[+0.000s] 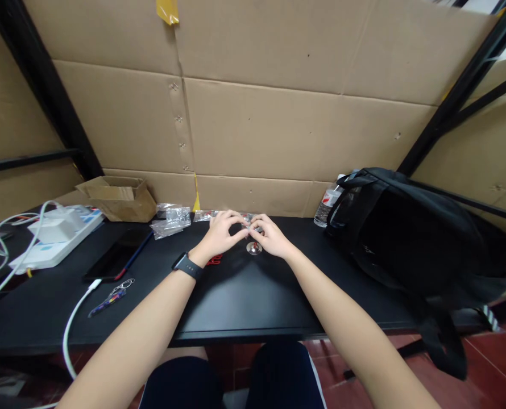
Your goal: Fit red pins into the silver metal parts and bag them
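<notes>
Works at the bench (248, 309) with both hands just above a shiny metal disc (254, 250), probably in a step of fine fingertip handling. Holds the left hand (227, 232) and the right hand (271, 234) half curled toward each other, with thumbs and index fingertips nearly meeting about a small greyish piece (258, 229), mostly covered; cannot tell the firmness of the grip, nor any joining between piece and disc. Calls next, in careful judgement, for a light pinch, steady wrists and no push against the disc. To the left of the disc, shows a red item (214, 259) by the left wrist, and farther out a key charm (112, 299), a dark phone (114, 250) with a pen (136, 255) along its edge, and a white power strip (71, 243). Behind the disc toward the left, has clear packets (176, 218) and an open carton (129, 209). To its right, bears a water bottle (325, 205) and a big black backpack (406, 244). Rises behind the disc into a cardboard wall (270, 136) with black frame bars (44, 79); below and nearer than the disc, shows red floor (487, 363).
</notes>
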`<action>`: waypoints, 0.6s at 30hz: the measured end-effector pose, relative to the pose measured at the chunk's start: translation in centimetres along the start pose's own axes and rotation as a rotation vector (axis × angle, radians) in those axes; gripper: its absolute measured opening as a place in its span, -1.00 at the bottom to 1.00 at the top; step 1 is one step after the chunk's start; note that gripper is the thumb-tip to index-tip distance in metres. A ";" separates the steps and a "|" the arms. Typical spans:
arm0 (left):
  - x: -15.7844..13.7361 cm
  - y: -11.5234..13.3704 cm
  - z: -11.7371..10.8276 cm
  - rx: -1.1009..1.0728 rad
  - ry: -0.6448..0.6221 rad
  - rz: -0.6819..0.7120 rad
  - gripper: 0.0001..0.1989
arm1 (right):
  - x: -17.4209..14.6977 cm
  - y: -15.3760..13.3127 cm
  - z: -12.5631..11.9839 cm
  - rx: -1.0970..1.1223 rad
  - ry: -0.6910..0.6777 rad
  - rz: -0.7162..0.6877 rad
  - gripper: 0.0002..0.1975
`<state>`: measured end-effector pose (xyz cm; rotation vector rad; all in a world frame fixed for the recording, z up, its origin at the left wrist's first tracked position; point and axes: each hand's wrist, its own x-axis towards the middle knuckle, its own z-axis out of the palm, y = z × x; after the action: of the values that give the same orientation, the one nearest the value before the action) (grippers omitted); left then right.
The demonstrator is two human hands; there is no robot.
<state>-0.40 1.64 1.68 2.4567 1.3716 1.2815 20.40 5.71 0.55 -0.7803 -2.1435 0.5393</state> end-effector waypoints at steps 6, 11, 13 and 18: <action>-0.3 -0.2 1.1 0.112 -0.155 -0.018 -0.89 | -0.3 -0.5 0.3 0.057 -0.056 0.037 -0.80; -0.2 -0.7 1.0 0.131 -0.208 -0.024 -0.88 | -0.3 -0.3 -0.2 -0.042 -0.091 -0.002 -0.83; -0.2 -0.9 0.8 0.141 -0.231 -0.053 -0.88 | -0.3 0.2 -0.7 -0.101 -0.145 0.032 -0.84; -0.4 -1.2 0.6 0.153 -0.279 -0.119 -0.86 | -0.7 1.6 -1.4 -0.193 -0.390 0.160 -0.85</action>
<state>-0.94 2.28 0.58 2.4843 1.5597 0.8001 22.43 6.60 0.08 -1.0280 -2.5339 0.6135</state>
